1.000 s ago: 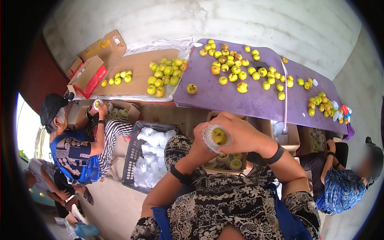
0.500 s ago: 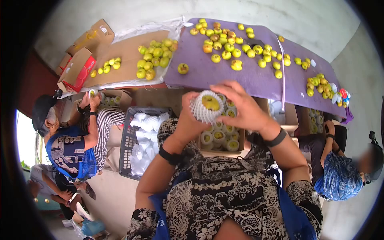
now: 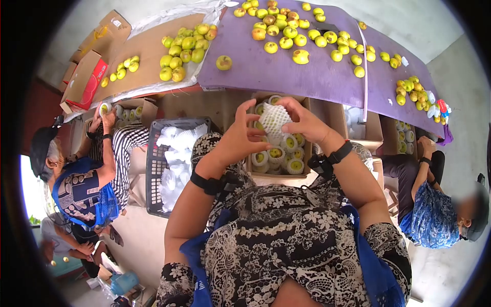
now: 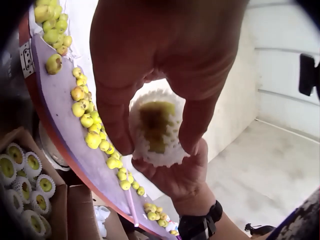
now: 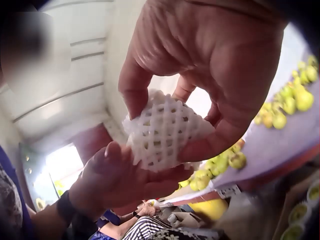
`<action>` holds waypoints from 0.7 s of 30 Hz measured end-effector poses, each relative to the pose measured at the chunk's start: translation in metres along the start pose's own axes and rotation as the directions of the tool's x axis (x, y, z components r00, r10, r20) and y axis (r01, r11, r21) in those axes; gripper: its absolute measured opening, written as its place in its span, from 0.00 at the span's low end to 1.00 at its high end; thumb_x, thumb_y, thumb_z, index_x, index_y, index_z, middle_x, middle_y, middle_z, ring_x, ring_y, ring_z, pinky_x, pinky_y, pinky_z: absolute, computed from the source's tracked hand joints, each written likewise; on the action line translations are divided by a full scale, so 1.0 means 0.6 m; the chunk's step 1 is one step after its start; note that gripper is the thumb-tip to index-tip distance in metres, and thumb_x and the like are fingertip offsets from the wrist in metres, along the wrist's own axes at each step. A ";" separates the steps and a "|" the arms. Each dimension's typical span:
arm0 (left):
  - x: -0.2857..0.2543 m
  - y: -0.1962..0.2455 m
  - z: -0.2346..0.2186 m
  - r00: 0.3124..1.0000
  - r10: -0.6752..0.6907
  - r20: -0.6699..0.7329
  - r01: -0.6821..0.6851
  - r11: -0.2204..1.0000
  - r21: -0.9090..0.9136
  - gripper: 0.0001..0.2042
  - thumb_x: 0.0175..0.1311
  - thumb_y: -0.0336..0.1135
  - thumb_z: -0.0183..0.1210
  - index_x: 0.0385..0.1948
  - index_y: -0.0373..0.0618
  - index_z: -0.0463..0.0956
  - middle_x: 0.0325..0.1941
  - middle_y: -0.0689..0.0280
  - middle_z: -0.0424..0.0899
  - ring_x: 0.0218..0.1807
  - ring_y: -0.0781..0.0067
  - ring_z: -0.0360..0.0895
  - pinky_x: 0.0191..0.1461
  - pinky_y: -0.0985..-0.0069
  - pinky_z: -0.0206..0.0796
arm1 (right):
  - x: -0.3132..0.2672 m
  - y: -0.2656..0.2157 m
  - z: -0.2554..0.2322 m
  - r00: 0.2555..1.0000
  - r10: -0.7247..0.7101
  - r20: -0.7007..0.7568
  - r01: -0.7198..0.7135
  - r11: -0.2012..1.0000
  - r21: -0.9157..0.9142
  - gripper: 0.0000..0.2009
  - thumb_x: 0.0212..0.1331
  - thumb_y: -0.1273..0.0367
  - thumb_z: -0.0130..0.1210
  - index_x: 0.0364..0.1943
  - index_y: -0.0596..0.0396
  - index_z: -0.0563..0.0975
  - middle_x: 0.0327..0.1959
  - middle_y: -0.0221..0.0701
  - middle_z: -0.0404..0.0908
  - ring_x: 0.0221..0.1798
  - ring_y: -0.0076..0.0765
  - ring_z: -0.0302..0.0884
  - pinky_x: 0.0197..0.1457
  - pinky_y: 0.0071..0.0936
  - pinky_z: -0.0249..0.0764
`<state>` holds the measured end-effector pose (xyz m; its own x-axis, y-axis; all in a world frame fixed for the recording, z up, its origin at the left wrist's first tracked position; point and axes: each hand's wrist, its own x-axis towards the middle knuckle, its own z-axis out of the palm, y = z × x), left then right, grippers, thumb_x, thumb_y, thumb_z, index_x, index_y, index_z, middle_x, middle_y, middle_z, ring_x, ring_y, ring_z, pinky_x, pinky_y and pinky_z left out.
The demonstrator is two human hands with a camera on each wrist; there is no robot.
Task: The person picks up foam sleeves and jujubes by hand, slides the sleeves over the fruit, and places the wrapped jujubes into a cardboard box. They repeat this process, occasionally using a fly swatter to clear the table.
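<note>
A yellow-green apple in a white foam net (image 3: 274, 118) is held up over the open box of netted apples (image 3: 279, 171) in the head view. My right hand (image 3: 307, 123) grips it, thumb and fingers curled about the net in the right wrist view. My left hand (image 3: 232, 138) is beside it on the left, fingers spread and fairly straight, fingertips close to the net. The apple's brownish end (image 4: 156, 125) shows through the net's opening in the left wrist view. From the right wrist, the net (image 5: 167, 132) covers nearly all of the apple.
Loose apples lie on the purple-covered table (image 3: 245, 71) and on cardboard at its left. A dark crate (image 3: 153, 181) of white foam nets stands by my left knee. One person (image 3: 84, 179) sits at left holding a netted apple; another (image 3: 434, 210) sits at right.
The netted apple has turned, so its net-covered side now faces the head camera. My left hand has loosened from round it and spread its fingers. The head view has tilted downward.
</note>
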<state>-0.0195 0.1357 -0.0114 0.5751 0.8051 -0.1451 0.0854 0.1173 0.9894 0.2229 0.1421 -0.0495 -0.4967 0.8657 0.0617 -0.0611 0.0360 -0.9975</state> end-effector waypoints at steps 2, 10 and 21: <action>-0.013 -0.014 -0.029 0.999 -0.034 -0.031 0.042 0.944 0.327 0.47 0.50 0.27 0.70 0.70 0.52 0.46 0.63 0.54 0.67 0.57 0.61 0.75 0.58 0.65 0.70 | -0.025 0.054 -0.008 0.944 0.319 -0.091 -0.280 0.914 0.295 0.31 0.50 0.71 0.63 0.61 0.47 0.64 0.54 0.28 0.70 0.58 0.28 0.69 0.57 0.27 0.71; -0.067 -0.165 -0.166 0.984 0.141 -0.107 0.007 0.574 0.819 0.28 0.51 0.37 0.68 0.57 0.47 0.72 0.58 0.55 0.76 0.63 0.56 0.70 0.65 0.65 0.61 | -0.119 0.249 -0.070 0.706 0.633 -0.318 -0.699 0.697 -0.162 0.32 0.48 0.64 0.65 0.59 0.53 0.67 0.56 0.50 0.68 0.58 0.48 0.69 0.59 0.41 0.69; -0.052 -0.144 -0.151 0.970 0.244 -0.016 -0.113 0.504 0.856 0.15 0.50 0.33 0.62 0.41 0.46 0.80 0.50 0.60 0.81 0.55 0.55 0.74 0.62 0.61 0.64 | -0.044 0.338 -0.094 0.744 0.239 -0.624 -0.656 0.440 -0.614 0.32 0.41 0.66 0.67 0.57 0.48 0.70 0.56 0.51 0.64 0.60 0.62 0.63 0.64 0.48 0.65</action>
<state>-0.1184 0.1529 -0.0922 0.5652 0.8187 0.1013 0.6749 -0.5294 0.5140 0.2724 0.1548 -0.2552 0.1555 0.9643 -0.2144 0.8302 -0.2452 -0.5006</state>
